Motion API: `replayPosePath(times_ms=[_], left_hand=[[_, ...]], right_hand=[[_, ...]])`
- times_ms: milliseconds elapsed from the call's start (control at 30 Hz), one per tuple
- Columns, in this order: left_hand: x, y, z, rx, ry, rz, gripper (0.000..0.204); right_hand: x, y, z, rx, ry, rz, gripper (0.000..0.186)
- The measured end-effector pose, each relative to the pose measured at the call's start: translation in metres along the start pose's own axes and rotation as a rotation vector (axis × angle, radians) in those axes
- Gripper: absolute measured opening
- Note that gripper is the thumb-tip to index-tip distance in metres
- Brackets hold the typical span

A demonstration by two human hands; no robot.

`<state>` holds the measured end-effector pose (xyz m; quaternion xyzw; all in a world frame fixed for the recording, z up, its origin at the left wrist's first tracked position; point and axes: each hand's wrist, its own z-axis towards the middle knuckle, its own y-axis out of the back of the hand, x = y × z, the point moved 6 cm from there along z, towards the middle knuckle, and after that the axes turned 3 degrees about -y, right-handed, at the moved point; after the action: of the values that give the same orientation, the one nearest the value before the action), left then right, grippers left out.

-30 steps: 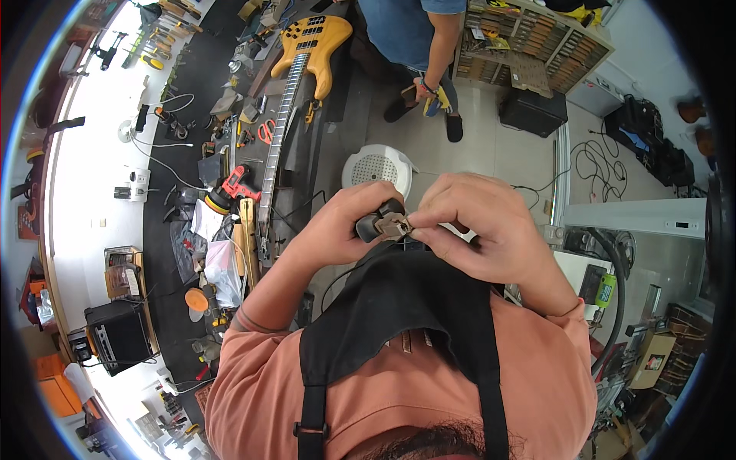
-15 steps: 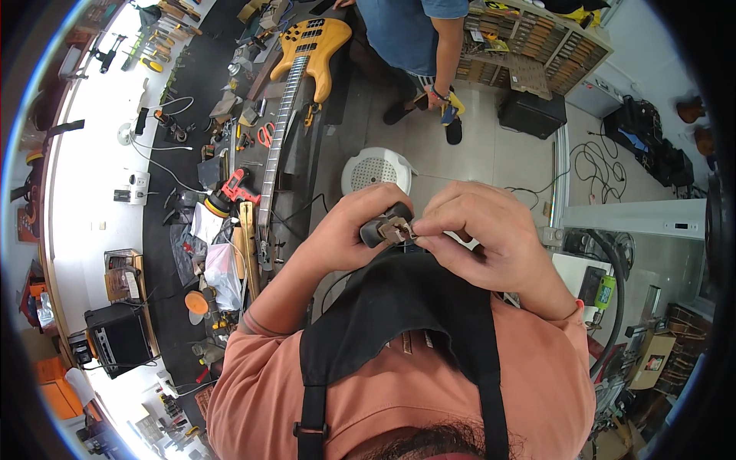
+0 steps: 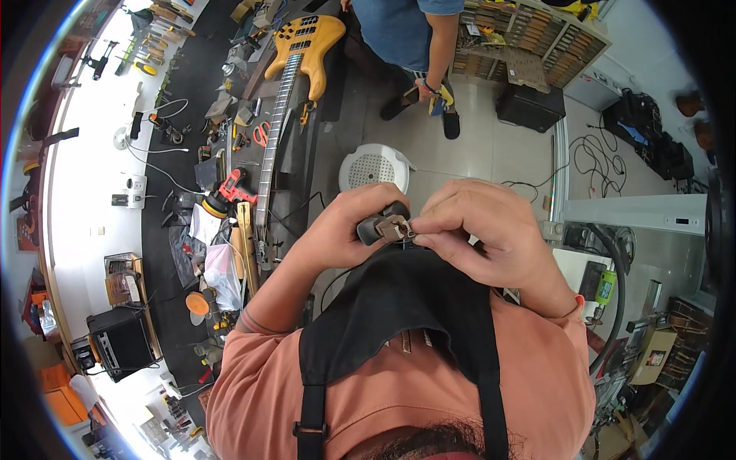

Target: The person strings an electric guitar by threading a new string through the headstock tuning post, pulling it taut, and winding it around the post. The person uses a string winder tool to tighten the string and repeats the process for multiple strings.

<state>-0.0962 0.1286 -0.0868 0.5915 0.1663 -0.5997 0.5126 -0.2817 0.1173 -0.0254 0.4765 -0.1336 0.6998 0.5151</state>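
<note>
My left hand (image 3: 343, 221) is wrapped round a pair of pliers (image 3: 392, 228) with thick dark handles, held in front of the black apron. The metal jaws point to the right, toward my other hand. Thumb and forefinger of my right hand (image 3: 484, 230) pinch a small, thin metal piece (image 3: 412, 229) at the jaws. Its exact kind is too small to make out, and I cannot tell whether the jaws grip it.
Along the left runs a dark workbench with a wooden-bodied bass guitar (image 3: 310, 42), a red power tool (image 3: 231, 186), red-handled scissors (image 3: 261, 134) and scattered tools. A white stool (image 3: 373, 167) stands ahead. Beyond it is another person (image 3: 402, 38), near a drawer cabinet (image 3: 529, 34).
The view has shifted a little, so the surroundings sit slightly to the left. The pliers have turned slightly in my left hand; both hands keep nearly the same place.
</note>
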Motion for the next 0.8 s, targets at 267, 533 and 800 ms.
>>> replayPosePath(times_ms=[267,533,800], left_hand=[[0.0032,-0.0006,0.0029,0.023,-0.020,-0.001,0.033],[0.0045,-0.0008,0.0049,0.040,0.006,0.012,0.033],[0.0073,-0.0006,0.0039,0.057,0.028,0.004,0.035]], right_hand=[[-0.0010,0.0027,0.0003,0.002,0.009,-0.021,0.021],[-0.0044,0.0062,-0.0003,0.020,0.015,-0.051,0.021],[-0.0061,0.0070,-0.0007,0.028,0.018,-0.065,0.019]])
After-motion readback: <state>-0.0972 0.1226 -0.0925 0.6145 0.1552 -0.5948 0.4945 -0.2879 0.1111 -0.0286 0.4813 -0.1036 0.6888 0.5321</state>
